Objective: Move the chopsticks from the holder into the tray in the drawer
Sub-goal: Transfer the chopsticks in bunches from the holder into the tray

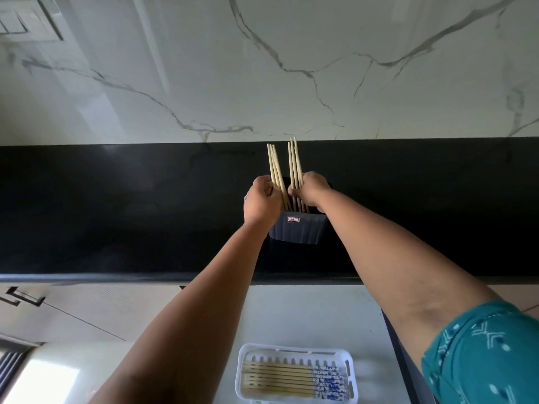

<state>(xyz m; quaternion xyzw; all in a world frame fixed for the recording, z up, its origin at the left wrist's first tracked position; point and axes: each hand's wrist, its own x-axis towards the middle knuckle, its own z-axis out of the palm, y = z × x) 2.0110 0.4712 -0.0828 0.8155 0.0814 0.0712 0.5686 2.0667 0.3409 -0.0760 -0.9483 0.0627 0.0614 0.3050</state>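
A dark ribbed holder (297, 231) stands on the black counter. Two bundles of pale wooden chopsticks rise out of it. My left hand (261, 201) is closed around the left bundle (274, 167), and my right hand (310, 190) is closed around the right bundle (294, 161). The lower ends of both bundles are still inside the holder. Below, in the open drawer, a white slotted tray (296, 349) holds several chopsticks with blue patterned ends (291, 376) lying side by side.
The black counter (116, 214) runs across the view with a rounded front edge. Behind it is a white marble wall (262, 68) with a switch plate (26, 21) at top left. The pale drawer floor (306, 316) surrounds the tray. Cabinet fronts with dark handles (26, 298) lie to the left.
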